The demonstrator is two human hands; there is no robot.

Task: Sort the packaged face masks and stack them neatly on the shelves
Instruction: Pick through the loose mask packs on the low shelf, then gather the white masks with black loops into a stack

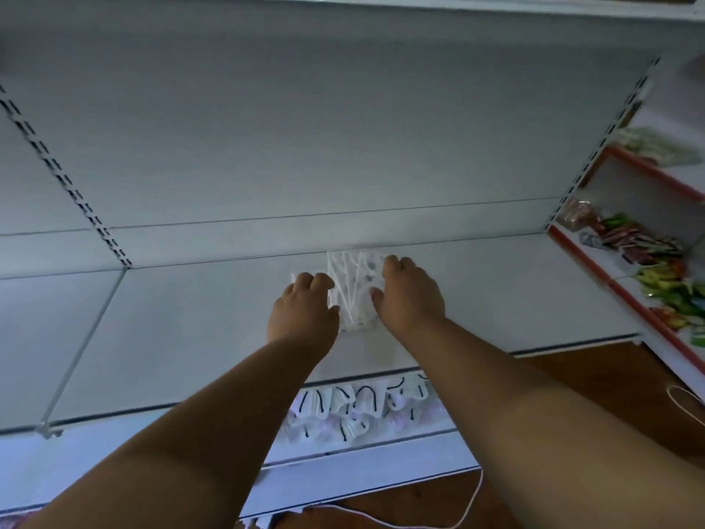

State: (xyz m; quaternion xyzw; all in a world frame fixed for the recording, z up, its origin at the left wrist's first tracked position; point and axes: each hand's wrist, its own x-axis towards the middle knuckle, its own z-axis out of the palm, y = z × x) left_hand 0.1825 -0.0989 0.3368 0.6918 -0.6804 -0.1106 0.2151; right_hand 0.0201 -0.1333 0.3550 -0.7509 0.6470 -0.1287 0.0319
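White packaged masks (353, 288) lie in a small stack far back on the grey shelf (171, 330), held between both hands: the left hand (303, 311) curls its fingers over the stack's left edge, the right hand (410, 295) curls over its right edge. More masks (362, 408) are heaped on the lower shelf (152, 444) nearer the person, and colourful packets (644, 250) fill red-edged shelves at right.

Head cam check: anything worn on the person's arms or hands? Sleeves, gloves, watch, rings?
Nothing worn that shows. Both forearms are bare from the bottom edge of the frame up to the wrists, with no sleeve in view. The left hand and right hand are bare too: no gloves, watch, bracelet or markings visible. Rings cannot be ruled out; the fingers are too blurred.
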